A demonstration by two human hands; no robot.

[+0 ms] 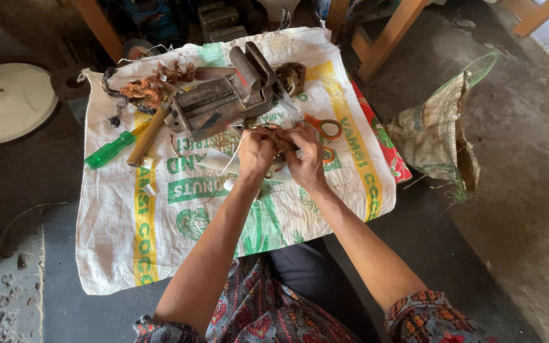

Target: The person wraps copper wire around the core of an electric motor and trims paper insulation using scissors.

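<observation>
Head view, looking down. Both hands meet over a white woven sack [160,254] spread flat as a work surface; it holds nothing inside that shows, tools lie on top of it.

Left hand [255,154]: fingers curled around a small brownish part with wire windings [276,134]. A thin white thread [231,152] trails from the fingers down to the left.

Right hand [304,157]: fingertips pinched on the same part, touching the left hand's fingers. What exactly is gripped is hidden by the knuckles.

Just beyond the fingertips: grey metal bench vise [223,98]. Just right of the right fingers: orange-handled scissors [325,130], partly hidden under the hand. Left of the left fingers: hammer with a wooden handle [149,134], then green-handled screwdriver [109,150]. Farther off, past the hammer: tangle of copper wire [150,89].

Well right of the hands, off the sack: a crumpled sack with green netting [440,133] on the floor; its contents cannot be seen.
</observation>
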